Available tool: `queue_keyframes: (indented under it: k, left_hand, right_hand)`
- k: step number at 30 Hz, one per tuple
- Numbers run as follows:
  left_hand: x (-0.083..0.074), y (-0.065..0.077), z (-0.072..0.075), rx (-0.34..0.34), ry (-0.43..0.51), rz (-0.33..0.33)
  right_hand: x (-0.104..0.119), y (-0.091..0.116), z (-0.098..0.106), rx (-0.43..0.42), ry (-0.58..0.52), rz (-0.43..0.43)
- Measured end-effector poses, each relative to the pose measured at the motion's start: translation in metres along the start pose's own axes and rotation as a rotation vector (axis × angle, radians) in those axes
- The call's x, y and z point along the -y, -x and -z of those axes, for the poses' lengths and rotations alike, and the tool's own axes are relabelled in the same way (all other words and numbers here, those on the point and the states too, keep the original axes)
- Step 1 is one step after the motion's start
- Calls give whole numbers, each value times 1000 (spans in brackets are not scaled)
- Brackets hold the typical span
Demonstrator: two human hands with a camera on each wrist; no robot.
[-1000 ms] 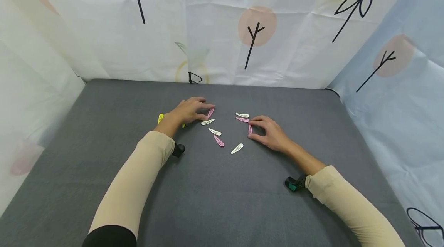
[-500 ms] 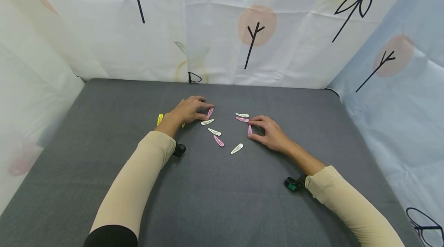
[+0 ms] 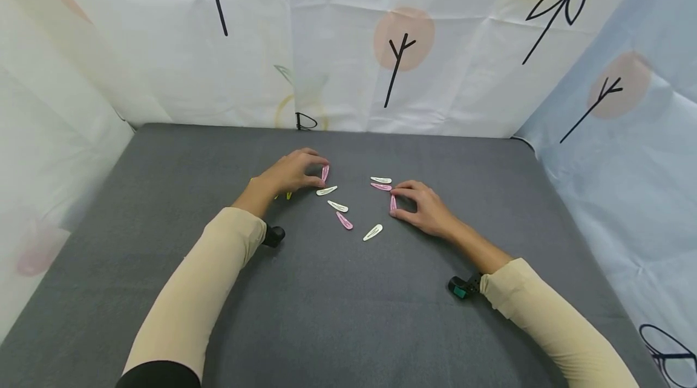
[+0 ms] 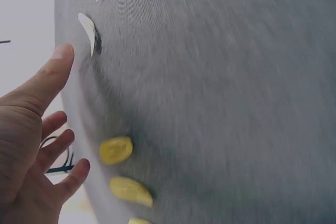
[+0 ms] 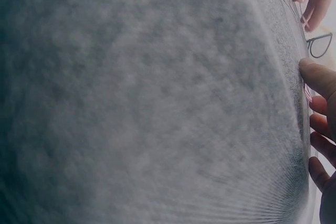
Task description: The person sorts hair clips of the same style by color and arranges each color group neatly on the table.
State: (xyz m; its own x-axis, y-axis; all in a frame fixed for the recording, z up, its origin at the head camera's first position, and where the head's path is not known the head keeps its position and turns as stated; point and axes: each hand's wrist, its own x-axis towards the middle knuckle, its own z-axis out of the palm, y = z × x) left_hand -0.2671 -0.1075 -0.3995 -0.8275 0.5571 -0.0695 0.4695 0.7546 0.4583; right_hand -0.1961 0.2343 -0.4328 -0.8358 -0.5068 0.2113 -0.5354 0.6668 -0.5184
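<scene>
Through the head camera I see the thumb-side white clip (image 3: 327, 190) lying on the gray surface (image 3: 348, 315), and I place everything by it. Just beyond it, the left hand (image 3: 294, 171) pinches the left pink clip (image 3: 325, 173) between thumb and finger. Well to its right, the right hand (image 3: 425, 209) has its grip on the right pink clip (image 3: 393, 203), thumb at one end, fingertip at the other. Between that clip and my landmark, a little farther off, the upper white clip (image 3: 381, 180) and upper pink clip (image 3: 381, 187) lie side by side. On my landmark's near side come the second white clip (image 3: 337, 206), then the loose pink clip (image 3: 344, 221), with the lone white clip (image 3: 373, 232) farther right. Left of it, yellow clips (image 3: 288, 195) peek out from behind the left wrist.

From the left wrist I see the thumb close to my landmark and three yellow clips well apart from it. The pinched clip is hidden here, so for that grip I rely on the head view.

From the right wrist, my landmark is hard to pick out; a sliver of pink, probably the right pink clip, shows between thumb and finger.
</scene>
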Motion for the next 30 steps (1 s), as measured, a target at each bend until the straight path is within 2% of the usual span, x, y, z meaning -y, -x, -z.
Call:
queue_keyframes:
  k: [6,14,22,30]
  left_hand:
    - [5,25,17,-46,-58,-64]
    - [15,69,29,-102,-112,-86]
    - [36,113,26,-131,-135,-58]
    - [55,140,24,-122,-149,-24]
  right_hand:
    - [3,-2,1,1,1,-3]
    - [5,-1,2,-3,3,1]
    - [4,1,0,-12,20,5]
    - [5,0,-1,-4,12,7]
